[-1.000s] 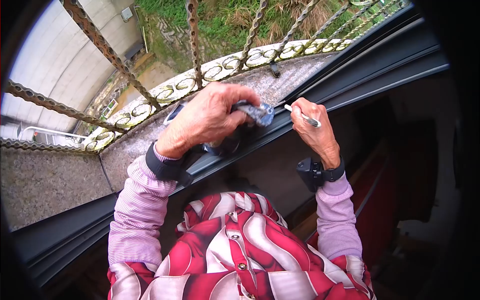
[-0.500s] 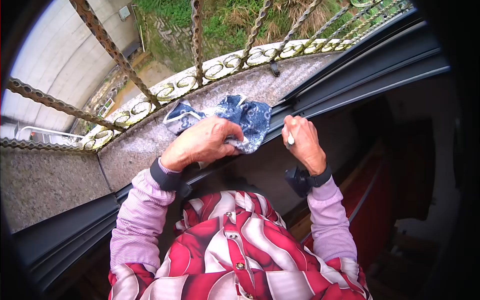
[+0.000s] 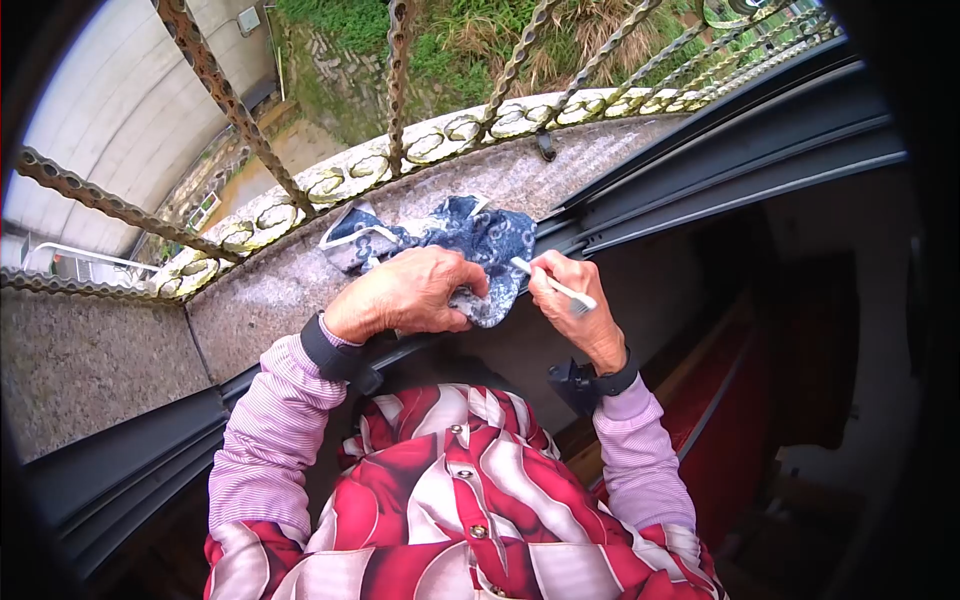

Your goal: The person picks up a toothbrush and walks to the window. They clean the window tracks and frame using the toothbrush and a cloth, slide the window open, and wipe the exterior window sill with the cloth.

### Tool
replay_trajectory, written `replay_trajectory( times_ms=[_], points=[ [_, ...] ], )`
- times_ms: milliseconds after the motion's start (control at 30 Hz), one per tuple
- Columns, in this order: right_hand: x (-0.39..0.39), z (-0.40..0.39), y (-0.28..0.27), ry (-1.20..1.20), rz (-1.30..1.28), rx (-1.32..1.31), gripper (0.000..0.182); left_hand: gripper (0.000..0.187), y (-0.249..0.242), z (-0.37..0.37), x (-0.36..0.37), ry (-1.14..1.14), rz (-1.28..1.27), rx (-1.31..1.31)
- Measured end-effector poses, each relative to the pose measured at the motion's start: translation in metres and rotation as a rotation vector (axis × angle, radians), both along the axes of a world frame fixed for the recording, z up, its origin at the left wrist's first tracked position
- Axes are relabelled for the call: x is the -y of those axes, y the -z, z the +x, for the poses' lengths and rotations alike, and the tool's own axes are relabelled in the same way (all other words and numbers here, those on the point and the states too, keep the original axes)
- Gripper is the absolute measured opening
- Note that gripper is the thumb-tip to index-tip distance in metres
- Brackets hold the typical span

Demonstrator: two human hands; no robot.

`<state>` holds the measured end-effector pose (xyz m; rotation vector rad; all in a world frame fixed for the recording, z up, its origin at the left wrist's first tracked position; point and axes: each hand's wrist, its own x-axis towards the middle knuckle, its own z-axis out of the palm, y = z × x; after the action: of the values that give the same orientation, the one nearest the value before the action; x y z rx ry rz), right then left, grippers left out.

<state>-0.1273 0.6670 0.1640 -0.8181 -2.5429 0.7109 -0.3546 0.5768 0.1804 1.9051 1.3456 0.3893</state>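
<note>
A blue-and-white patterned cloth [image 3: 505, 240] with pale edging lies crumpled across the stone sill and the window track. My left hand [image 3: 415, 288] is closed on the near part of it, thumb and fingers pinching the fabric. In my right hand [image 3: 578, 310], fingers curled, is a slim white brush [image 3: 553, 285]. One end of the brush points at the cloth's right edge; the wider, bristle-like end hangs toward my wrist. Both wrists carry black bands.
Dark metal window rails [image 3: 740, 150] run along the sill's inner side. Beyond the stone sill [image 3: 260, 310] stands a rusty twisted-bar railing [image 3: 395, 90] on a pale ornamental border. Grass and a concrete wall lie far below. A small dark fitting [image 3: 544, 146] sits on the sill.
My right hand has moved left toward the cloth, turning so that more of the brush shows. The left hand keeps its hold, and the cloth's near edge has shifted slightly left and down.
</note>
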Motion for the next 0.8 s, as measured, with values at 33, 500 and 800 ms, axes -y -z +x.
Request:
replay_trajectory(
  times_ms=[33, 500, 800],
  points=[
    [-0.001, 0.003, 0.005, 0.055, 0.129, 0.058, 0.012, 0.037, 0.004, 0.000, -0.001, -0.003, 0.015, -0.005],
    [0.004, 0.008, -0.001, 0.025, -0.208, -0.048, 0.010, 0.026, 0.000, 0.009, -0.025, 0.035, -0.017, -0.244],
    [-0.016, 0.030, -0.033, 0.422, 0.112, -0.131, 0.014, 0.022, -0.064, 0.005, -0.078, -0.161, 0.326, 0.467]
  ],
)
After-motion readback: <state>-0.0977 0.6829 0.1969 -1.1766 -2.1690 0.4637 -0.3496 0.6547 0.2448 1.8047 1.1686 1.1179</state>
